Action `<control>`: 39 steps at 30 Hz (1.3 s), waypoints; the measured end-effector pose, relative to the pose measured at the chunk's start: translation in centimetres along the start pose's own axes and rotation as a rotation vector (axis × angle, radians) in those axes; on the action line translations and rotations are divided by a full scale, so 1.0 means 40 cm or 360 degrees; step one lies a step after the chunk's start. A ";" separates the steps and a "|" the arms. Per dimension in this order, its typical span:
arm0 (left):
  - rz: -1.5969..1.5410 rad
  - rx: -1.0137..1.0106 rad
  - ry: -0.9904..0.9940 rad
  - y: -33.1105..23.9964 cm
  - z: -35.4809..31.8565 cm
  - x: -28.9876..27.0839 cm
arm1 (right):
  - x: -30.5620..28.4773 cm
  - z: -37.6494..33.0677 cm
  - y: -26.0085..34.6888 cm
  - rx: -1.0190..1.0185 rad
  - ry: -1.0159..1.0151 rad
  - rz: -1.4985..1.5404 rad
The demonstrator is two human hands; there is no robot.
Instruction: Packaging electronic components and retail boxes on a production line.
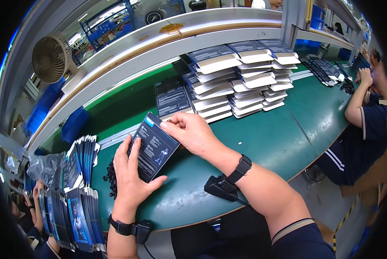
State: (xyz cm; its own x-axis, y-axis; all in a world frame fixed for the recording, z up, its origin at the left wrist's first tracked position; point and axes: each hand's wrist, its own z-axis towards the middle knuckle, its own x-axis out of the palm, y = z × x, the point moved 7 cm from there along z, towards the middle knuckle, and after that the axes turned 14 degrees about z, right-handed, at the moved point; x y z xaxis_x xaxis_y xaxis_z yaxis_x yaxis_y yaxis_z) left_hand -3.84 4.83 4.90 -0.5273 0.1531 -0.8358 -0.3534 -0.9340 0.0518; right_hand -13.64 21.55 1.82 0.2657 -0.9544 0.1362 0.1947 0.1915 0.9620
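A small dark blue printed carton (153, 149) is tilted between my two hands over the near part of the green table. My left hand (131, 172) grips its left side, with two fingers on the printed face and the thumb out by the lower edge. With fingers and thumb pinched together, my right hand (193, 131) holds the carton's top right corner. Whether anything else is between those fingertips cannot be seen. Just left of my left hand lies a pile of small black parts (111, 179), partly hidden by it.
Stacked cartons with white flaps (217, 88) stand at the table's back. Bundled flat cartons (79, 216) are at the left. A fan (51, 58) sits by the shelf (180, 32). Co-workers sit at right (370, 103) and lower left. The green table (262, 142) curves toward me.
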 end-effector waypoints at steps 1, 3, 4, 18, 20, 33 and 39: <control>0.0002 -0.0005 0.0002 -0.003 0.003 0.001 | 0.000 -0.001 -0.007 0.0057 0.0016 0.0031; 0.0039 -0.0062 0.0125 -0.002 0.005 0.013 | 0.003 -0.002 -0.019 0.0177 0.0059 0.0067; 0.0044 -0.0067 0.0127 0.000 0.002 0.014 | 0.005 -0.002 -0.022 0.0178 0.0065 0.0070; 0.0011 0.0109 -0.0151 -0.014 -0.003 -0.012 | 0.002 0.000 0.012 0.0081 0.0154 0.0325; -0.0012 0.0117 -0.0165 -0.017 -0.005 -0.011 | -0.008 0.002 0.028 0.0010 0.0149 0.0276; 0.0052 0.0054 -0.0124 -0.004 -0.006 -0.001 | 0.030 -0.013 0.063 -0.0405 0.0291 -0.0587; -0.0030 0.0029 -0.0234 0.008 -0.008 -0.018 | 0.064 -0.049 0.111 -0.0492 0.0420 -0.0714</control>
State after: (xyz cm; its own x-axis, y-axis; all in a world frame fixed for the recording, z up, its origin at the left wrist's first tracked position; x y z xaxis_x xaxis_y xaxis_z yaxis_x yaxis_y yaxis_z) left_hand -3.33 4.30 5.37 -0.6273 0.2172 -0.7478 -0.3773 -0.9249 0.0478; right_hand -10.25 20.41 5.97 0.3117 -0.8759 -0.3682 0.5970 -0.1209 0.7931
